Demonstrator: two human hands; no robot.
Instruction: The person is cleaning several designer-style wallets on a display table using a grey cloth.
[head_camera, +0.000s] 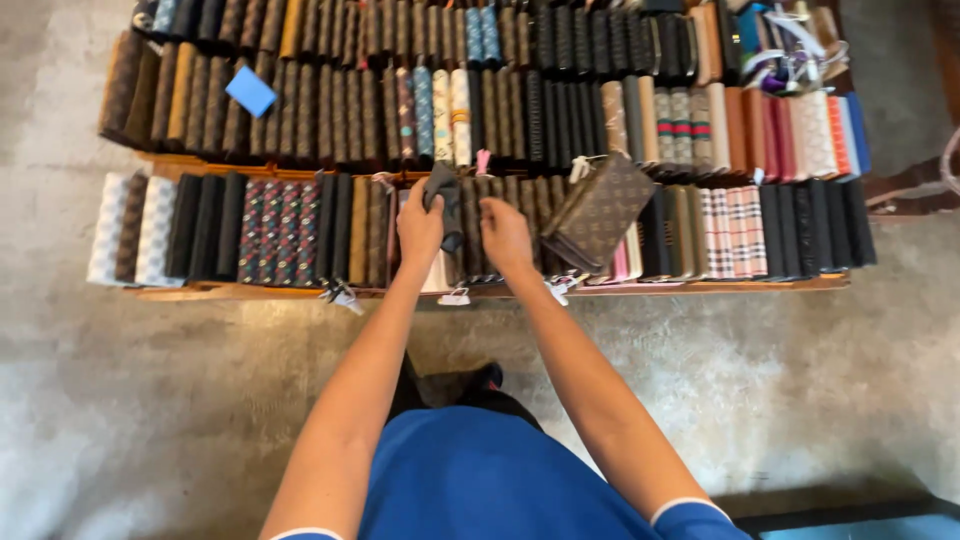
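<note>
The dark grey wallet (443, 192) sits half out of the front row, my left hand (420, 228) clamped around it. My right hand (506, 237) rests curled on the upright wallets beside it; its grip I cannot tell. The wooden rack (700, 286) holds packed wallet rows, a brown patterned wallet (597, 212) lying tilted on top.

Wallets (300, 230) upright in rows on rack (700, 287) — loose wallet (598, 212) atop.

Wooden rack (700, 287) of upright wallets (280, 232)
</note>
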